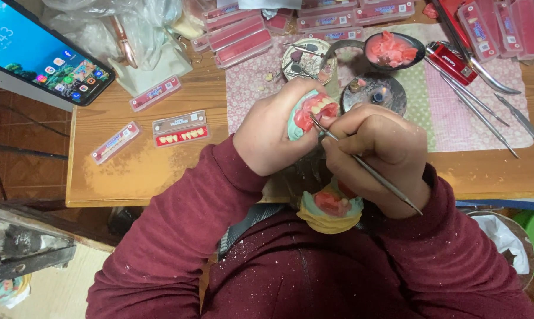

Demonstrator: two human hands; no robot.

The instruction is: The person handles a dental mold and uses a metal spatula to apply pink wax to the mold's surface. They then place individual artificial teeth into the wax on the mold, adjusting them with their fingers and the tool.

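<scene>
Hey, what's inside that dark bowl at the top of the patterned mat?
The dark bowl holds crumpled pieces of pink wax, heaped to about rim level. The bowl's bottom is covered by the wax, so anything beneath it cannot be seen.

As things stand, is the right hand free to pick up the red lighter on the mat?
Probably not: the right hand is gripping a metal tool against the denture model; the lighter lies unobstructed beyond.
</scene>
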